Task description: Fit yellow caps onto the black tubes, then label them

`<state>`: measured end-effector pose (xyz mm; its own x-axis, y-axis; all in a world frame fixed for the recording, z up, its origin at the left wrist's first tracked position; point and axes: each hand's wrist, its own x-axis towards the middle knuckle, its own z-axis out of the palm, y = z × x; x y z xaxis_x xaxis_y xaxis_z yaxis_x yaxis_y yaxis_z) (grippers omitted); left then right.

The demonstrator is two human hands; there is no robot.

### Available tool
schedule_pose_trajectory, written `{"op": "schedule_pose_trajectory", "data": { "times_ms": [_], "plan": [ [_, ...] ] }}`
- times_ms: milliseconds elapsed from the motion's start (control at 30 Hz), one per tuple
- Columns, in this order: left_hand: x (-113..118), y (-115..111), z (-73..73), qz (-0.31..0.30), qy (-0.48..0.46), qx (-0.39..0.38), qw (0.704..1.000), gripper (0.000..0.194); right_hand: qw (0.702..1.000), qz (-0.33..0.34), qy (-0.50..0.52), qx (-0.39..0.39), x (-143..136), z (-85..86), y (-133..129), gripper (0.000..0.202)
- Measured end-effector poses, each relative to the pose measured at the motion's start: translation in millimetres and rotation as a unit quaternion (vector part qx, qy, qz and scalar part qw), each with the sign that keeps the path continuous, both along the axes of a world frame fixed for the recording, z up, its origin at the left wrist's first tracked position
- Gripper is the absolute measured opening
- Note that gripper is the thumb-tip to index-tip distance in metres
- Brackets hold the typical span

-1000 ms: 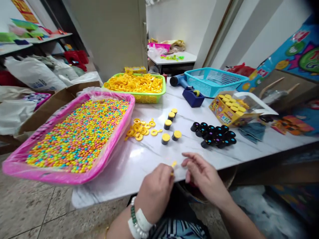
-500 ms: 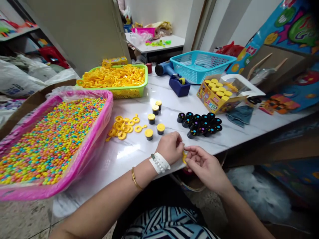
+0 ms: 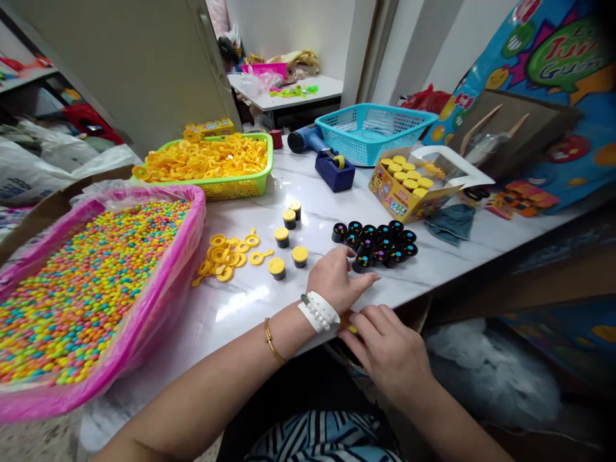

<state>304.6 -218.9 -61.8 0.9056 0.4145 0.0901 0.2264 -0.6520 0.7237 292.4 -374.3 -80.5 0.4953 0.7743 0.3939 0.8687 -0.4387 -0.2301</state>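
Observation:
My left hand (image 3: 337,279) reaches over the table to the near left side of a cluster of small black cups (image 3: 380,242). Its thumb stands apart from the fingers, and the fingertips are partly hidden beside the nearest cups. Coloured candies show in the tops of these cups. At the table's front edge my right hand (image 3: 392,343) pinches a yellow plastic lid (image 3: 350,326), mostly covered by the fingers. Left of my hands stand several black cups with yellow lids (image 3: 299,255). Farther left lies a loose pile of yellow ring-shaped lids (image 3: 226,256).
A pink-lined tray of candies (image 3: 195,237) fills the left side. Behind it stands a green basket (image 3: 262,183) of yellow lids. A blue tape dispenser (image 3: 334,172), a blue basket (image 3: 375,138) and a carton of yellow-lidded cups (image 3: 399,192) stand at the back.
My left hand has parted from the right one and moved towards the black cups, its thumb now spread. My right hand has drawn nearer my body with the yellow lid.

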Motion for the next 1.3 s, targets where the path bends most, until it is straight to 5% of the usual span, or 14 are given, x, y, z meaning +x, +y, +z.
{"op": "schedule_pose_trajectory", "data": {
  "times_ms": [167,300,467,533,667,767,900,1167,1300],
  "plan": [
    [15.5,-0.1,-6.1,-0.011,0.01,0.063,0.998,0.042,0.996,0.035,-0.037,-0.069,-3.3,8.8,-4.6,0.018],
    [-18.3,12.1,-0.8,-0.046,0.007,0.101,0.994,0.03,0.988,0.053,0.137,-0.054,3.1,18.6,-18.2,0.019],
    [-99.4,26.5,7.5,-0.019,0.02,0.076,0.997,0.026,0.863,-0.005,0.502,0.061,14.8,21.6,-19.5,0.024],
    [-120.3,26.5,7.0,0.009,0.013,0.05,0.999,0.026,0.861,-0.024,0.503,0.073,18.2,16.1,-10.2,0.026],
    [-132.3,20.4,0.7,0.047,0.016,0.011,0.999,0.028,0.942,-0.01,0.337,0.009,23.5,11.2,8.5,0.018],
    [-131.1,16.7,-3.5,0.056,0.016,0.011,0.998,0.028,0.961,0.048,0.272,-0.006,27.4,22.4,15.8,0.013],
    [-132.4,15.1,-7.0,0.046,0.025,0.027,0.998,0.024,0.918,0.117,0.378,-0.004,23.4,39.5,31.9,0.02],
    [-133.9,15.3,-3.6,0.044,0.032,0.014,0.998,0.017,0.858,0.025,0.512,-0.011,21.2,29.5,64.4,0.026],
    [-133.7,19.7,9.0,0.019,0.033,-0.055,0.998,0.015,0.856,0.019,0.516,-0.015,24.1,33.4,65.4,0.03]
  ]
}}
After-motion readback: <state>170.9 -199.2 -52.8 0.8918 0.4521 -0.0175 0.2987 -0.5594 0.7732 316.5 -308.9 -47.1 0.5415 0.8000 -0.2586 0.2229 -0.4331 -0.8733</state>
